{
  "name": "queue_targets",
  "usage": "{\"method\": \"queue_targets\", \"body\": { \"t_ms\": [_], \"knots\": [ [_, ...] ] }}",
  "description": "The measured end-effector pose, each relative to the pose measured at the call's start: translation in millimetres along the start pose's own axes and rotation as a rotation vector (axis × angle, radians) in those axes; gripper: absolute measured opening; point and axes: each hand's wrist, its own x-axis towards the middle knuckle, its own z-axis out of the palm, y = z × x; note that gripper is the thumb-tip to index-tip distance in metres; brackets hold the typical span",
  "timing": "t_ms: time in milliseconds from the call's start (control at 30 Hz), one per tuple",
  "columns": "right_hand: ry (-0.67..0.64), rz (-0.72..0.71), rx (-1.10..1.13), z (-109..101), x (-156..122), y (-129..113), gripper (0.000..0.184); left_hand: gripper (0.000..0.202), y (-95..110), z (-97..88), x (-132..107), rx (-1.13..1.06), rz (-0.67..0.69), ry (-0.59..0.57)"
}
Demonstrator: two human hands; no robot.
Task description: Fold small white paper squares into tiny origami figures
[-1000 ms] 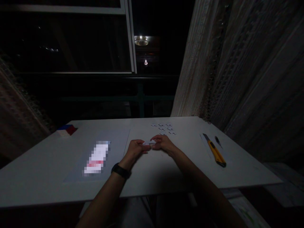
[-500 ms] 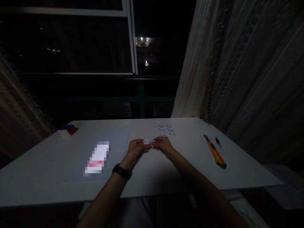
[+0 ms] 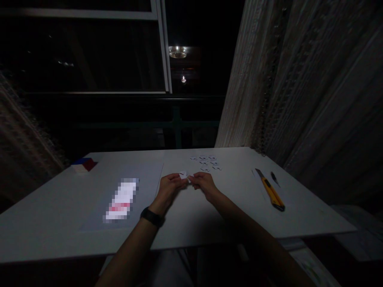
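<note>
A small white piece of paper (image 3: 183,175) with a dark mark is pinched between the fingers of my left hand (image 3: 170,186), which has a dark band on its wrist. My right hand (image 3: 205,183) is closed at the paper's right edge, its fingertips gripping a small pale bit there. Both hands are just above the white table (image 3: 191,217), fingertips nearly meeting. Beyond them several small white paper pieces (image 3: 204,163) with dark marks lie in loose rows. Fine detail between the fingertips is too dim to make out.
A yellow box cutter (image 3: 272,192) lies at the right, beside a small dark pointed object (image 3: 275,179). On the left a bright, pixelated rectangle (image 3: 122,199) rests on a large pale sheet (image 3: 149,179). A colour cube (image 3: 84,165) stands at the far left. Curtains (image 3: 239,79) flank the dark window.
The paper in my hands has tilted up and turned slightly, showing more of its left part. My hands stay almost in the same place; the view has shifted slightly.
</note>
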Motion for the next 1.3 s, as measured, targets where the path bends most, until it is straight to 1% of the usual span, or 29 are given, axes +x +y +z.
{"method": "queue_targets", "body": {
  "t_ms": [167,267,333,467,533,567,633,700,800,900,967,1033,1133,1200,1300],
  "knots": [
    [0.018,0.027,0.109,4,-5,0,0.034,0.033,0,1.1,-1,0.022,0.012,-0.09],
    [-0.016,0.041,0.138,8,-9,0,0.034,0.027,-1,1.0,0,0.081,0.082,-0.056],
    [-0.047,0.055,0.134,10,-10,1,0.034,0.026,-2,0.5,0,0.109,0.118,-0.025],
    [-0.096,0.05,0.082,9,-8,4,0.035,0.027,-2,-0.1,1,0.15,0.133,0.02],
    [-0.135,-0.012,0.005,7,-7,3,0.036,0.028,-2,-0.5,2,0.199,0.148,0.053],
    [-0.149,-0.068,-0.047,6,-8,2,0.038,0.028,-2,-0.7,3,0.231,0.154,0.071],
    [-0.16,-0.213,-0.175,4,-9,-3,0.043,0.028,-1,-1.4,4,0.291,0.144,0.102],
    [-0.181,-0.358,-0.315,1,-11,-7,0.042,0.027,0,-2.2,4,0.34,0.109,0.115],
    [-0.248,-0.42,-0.463,-2,-12,-10,0.037,0.027,-1,-2.9,3,0.393,0.06,0.056],
    [-0.244,-0.486,-0.585,-4,-10,-7,0.027,0.029,-3,-3.2,2,0.371,0.048,-0.019],
    [-0.23,-0.523,-0.607,-4,-7,-3,0.025,0.031,-4,-3.3,3,0.321,0.041,-0.045],
    [-0.211,-0.511,-0.581,-5,-6,-1,0.026,0.033,-5,-3.7,4,0.28,0.034,-0.06],
    [-0.184,-0.423,-0.493,-4,-6,-2,0.027,0.037,-7,-5.1,6,0.228,0.02,-0.065],
    [-0.188,-0.356,-0.412,-4,-7,-5,0.029,0.038,-7,-6.2,7,0.196,0.02,-0.065],
    [-0.234,-0.311,-0.347,-3,-8,-9,0.03,0.037,-7,-6.6,7,0.184,0.036,-0.053]
  ]
}}
